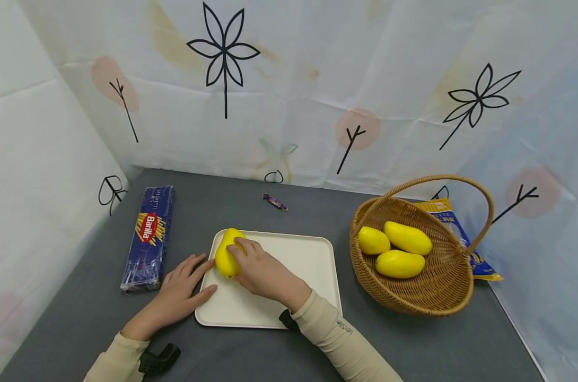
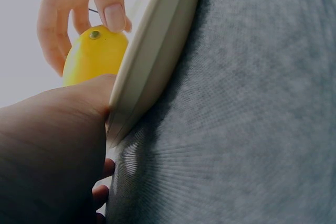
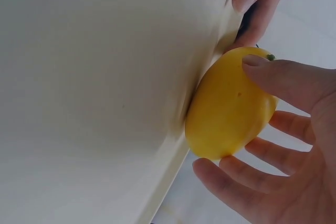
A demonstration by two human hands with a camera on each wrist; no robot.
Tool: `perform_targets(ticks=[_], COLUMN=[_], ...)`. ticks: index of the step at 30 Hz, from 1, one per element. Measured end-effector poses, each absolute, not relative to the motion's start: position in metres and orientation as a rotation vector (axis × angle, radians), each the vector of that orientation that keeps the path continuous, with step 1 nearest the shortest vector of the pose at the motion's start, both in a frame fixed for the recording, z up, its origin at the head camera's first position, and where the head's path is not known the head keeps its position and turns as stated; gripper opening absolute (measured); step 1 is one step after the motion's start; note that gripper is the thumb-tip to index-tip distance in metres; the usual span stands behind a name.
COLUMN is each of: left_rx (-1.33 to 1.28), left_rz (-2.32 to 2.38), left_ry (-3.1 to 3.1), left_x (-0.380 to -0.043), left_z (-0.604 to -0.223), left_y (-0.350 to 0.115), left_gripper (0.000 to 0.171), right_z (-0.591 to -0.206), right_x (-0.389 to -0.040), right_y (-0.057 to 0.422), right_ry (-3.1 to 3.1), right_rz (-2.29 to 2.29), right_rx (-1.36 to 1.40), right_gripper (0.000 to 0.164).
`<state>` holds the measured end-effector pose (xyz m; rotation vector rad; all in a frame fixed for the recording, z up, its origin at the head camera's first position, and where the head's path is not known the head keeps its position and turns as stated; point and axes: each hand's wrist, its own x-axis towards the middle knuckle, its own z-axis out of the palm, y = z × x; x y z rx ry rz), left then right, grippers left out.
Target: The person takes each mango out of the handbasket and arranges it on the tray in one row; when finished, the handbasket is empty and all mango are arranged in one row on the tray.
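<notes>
A yellow mango (image 1: 226,260) lies at the left end of a cream rectangular tray (image 1: 289,276). My right hand (image 1: 265,268) holds it from the right, thumb on its skin near the green stem end and fingers round the other side, as the right wrist view shows with the mango (image 3: 226,108). Spread fingers mark my left hand (image 1: 181,286), at the tray's left edge, with the thumb on the rim. In the left wrist view the mango (image 2: 92,59) shows beyond that left thumb.
At the right stands a wicker basket (image 1: 441,286) with three yellow mangoes (image 1: 400,264) inside. A blue and yellow packet (image 1: 482,265) lies behind it. On the left is a blue spaghetti box (image 1: 148,239). A small purple wrapped candy (image 1: 275,202) lies beyond the tray.
</notes>
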<state>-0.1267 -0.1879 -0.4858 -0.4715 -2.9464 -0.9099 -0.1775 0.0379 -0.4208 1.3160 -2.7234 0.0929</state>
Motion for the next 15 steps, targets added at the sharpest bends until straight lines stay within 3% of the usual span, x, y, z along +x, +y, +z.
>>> perform_targets(ticks=[15], left_rx=[-0.473], left_rz=[-0.908], left_ry=[-2.954], left_x=[-0.1269], left_z=[-0.4860], left_y=[-0.1884], left_gripper=[0.061], right_z=[-0.4192], right_x=[-0.1765], right_y=[0.0375], right_ry=[-2.708], right_rz=[0.071], right_rx=[1.313], right_gripper=[0.061])
